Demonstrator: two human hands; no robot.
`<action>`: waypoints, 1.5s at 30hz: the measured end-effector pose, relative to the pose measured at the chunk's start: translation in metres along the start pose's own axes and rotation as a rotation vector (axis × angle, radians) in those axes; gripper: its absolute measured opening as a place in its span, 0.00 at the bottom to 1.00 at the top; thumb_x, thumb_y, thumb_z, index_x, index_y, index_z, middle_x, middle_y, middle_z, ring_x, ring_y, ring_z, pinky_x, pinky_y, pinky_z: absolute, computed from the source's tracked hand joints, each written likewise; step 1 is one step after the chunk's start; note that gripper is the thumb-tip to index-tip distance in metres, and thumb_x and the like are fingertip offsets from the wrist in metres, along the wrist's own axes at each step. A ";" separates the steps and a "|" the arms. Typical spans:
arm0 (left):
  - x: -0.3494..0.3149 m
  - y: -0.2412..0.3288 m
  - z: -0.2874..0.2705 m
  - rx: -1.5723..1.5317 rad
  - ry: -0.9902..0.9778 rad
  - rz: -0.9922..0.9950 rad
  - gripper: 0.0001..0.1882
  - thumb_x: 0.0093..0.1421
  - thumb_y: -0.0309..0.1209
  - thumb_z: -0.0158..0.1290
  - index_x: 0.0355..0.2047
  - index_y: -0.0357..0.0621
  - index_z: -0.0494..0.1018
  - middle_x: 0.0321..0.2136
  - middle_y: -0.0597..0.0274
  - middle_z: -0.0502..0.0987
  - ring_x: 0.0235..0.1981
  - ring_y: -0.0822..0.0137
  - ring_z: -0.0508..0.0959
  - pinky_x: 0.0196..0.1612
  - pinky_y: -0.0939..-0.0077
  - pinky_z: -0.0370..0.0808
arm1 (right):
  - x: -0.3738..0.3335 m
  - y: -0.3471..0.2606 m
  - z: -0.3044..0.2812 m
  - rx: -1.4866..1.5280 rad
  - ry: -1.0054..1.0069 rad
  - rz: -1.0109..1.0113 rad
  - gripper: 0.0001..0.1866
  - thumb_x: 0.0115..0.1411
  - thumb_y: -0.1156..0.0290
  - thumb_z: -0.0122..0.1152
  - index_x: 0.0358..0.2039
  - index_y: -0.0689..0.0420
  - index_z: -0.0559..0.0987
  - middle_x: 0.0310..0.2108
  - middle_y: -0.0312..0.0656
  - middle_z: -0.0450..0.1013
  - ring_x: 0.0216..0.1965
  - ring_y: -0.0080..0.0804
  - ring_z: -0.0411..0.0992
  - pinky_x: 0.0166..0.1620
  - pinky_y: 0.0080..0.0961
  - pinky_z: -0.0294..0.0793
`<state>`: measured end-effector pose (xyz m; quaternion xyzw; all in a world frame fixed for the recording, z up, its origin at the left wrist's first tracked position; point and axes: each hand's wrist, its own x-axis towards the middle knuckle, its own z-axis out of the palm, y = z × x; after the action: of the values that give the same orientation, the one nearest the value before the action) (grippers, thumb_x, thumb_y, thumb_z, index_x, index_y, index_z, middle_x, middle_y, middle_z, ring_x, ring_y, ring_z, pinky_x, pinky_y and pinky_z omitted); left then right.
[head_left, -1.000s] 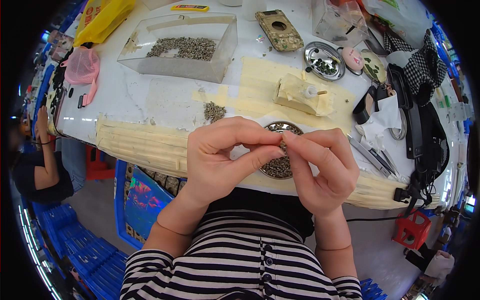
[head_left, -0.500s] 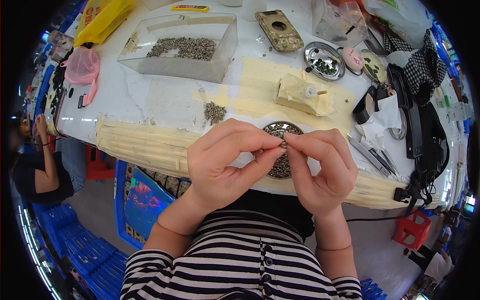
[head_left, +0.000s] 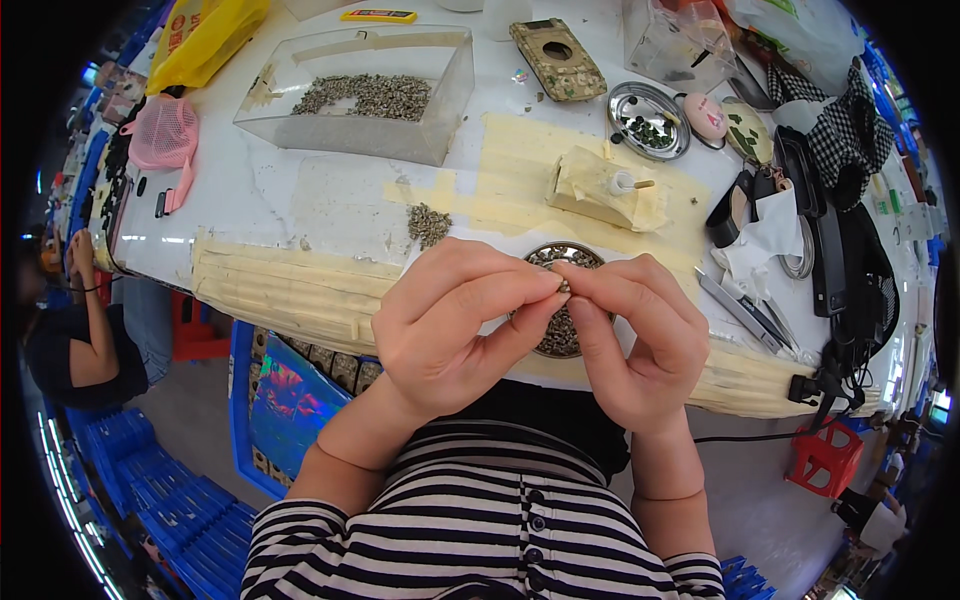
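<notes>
Above a round metal dish [head_left: 563,335] full of small grey-brown pieces, my two hands meet fingertip to fingertip. A tiny grey-brown piece [head_left: 564,287] is pinched between the thumb and forefinger of my left hand [head_left: 455,325]. My right hand [head_left: 645,335] touches the same piece from the other side, its forefinger over the top and its thumb a little lower. The fingers partly cover the piece, so its exact kind does not show. Just left of the dish lies a loose pile of similar pieces [head_left: 429,226] on the table.
Farther back stand a clear box [head_left: 350,135] of such pieces and a camouflage-patterned case [head_left: 558,60]. A taped block [head_left: 608,190] sits beyond the dish. Rightward are a metal dish of green bits [head_left: 648,122] and tweezers [head_left: 740,310]. A blue crate [head_left: 243,400] stands below the table edge.
My right thumb has dropped slightly away from its forefinger, and that forefinger has shifted a little left. More of the tiny piece shows between the fingertips.
</notes>
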<state>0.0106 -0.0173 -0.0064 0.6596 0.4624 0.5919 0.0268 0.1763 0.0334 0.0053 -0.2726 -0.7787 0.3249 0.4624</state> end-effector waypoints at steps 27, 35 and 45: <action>0.002 0.001 -0.005 0.136 -0.071 0.034 0.13 0.46 0.20 0.68 0.33 0.41 0.81 0.28 0.64 0.77 0.30 0.63 0.74 0.35 0.71 0.71 | 0.000 0.003 -0.003 0.115 -0.048 0.064 0.08 0.55 0.80 0.67 0.37 0.62 0.84 0.30 0.43 0.78 0.29 0.31 0.75 0.34 0.23 0.73; 0.001 0.001 -0.008 0.126 -0.114 0.058 0.13 0.45 0.22 0.68 0.34 0.43 0.81 0.29 0.66 0.76 0.31 0.63 0.72 0.36 0.70 0.69 | -0.001 0.004 -0.005 0.340 -0.120 0.231 0.04 0.59 0.77 0.65 0.34 0.64 0.81 0.30 0.42 0.76 0.30 0.28 0.73 0.35 0.21 0.72; 0.003 0.001 -0.010 0.117 -0.141 0.039 0.14 0.45 0.22 0.68 0.34 0.44 0.82 0.29 0.67 0.75 0.32 0.63 0.71 0.37 0.70 0.69 | 0.001 0.000 -0.005 0.351 -0.104 0.261 0.05 0.59 0.76 0.66 0.33 0.65 0.80 0.30 0.40 0.76 0.29 0.25 0.70 0.35 0.20 0.70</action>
<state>0.0026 -0.0208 -0.0006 0.7091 0.4801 0.5163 0.0093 0.1802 0.0357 0.0073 -0.2692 -0.6910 0.5264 0.4158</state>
